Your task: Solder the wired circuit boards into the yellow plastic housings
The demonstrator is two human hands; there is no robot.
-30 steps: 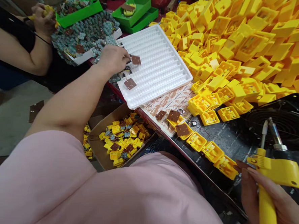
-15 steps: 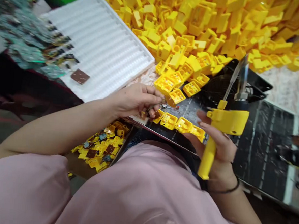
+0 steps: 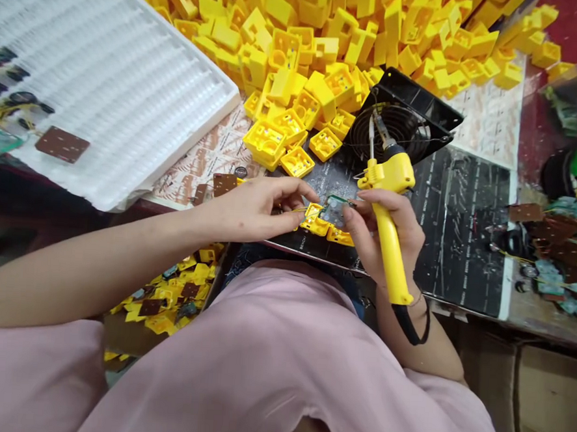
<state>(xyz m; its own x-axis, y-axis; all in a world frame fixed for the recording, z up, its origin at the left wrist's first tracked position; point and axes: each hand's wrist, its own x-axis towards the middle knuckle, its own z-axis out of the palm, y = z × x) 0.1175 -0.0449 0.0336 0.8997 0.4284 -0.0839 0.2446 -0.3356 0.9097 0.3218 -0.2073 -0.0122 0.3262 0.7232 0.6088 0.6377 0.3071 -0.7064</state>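
A yellow soldering gun (image 3: pixel 391 258) rests in my right hand (image 3: pixel 395 229), its metal tip pointing up and away from me. The thumb and fingers of the same hand also pinch a small circuit board (image 3: pixel 335 211) by its right edge. My left hand (image 3: pixel 262 209) is closed, with its fingertips at thin wires (image 3: pixel 296 210) just left of the board. Below the board a short row of open yellow plastic housings (image 3: pixel 316 220) lies along the bench edge, partly hidden by my hands.
Behind is a large heap of yellow housings (image 3: pixel 287 79). A white ridged foam tray (image 3: pixel 145 70) lies at left, a brown board (image 3: pixel 62 144) on it. Beyond the gun stands a black fan (image 3: pixel 406 122). Boards with wires (image 3: pixel 560 252) lie at right; a box of yellow parts (image 3: pixel 176 294) sits below.
The view has shifted left to right across the bench. My hands have come closer together, and a circuit board now shows between them. The right thumb and fingers have closed on it.
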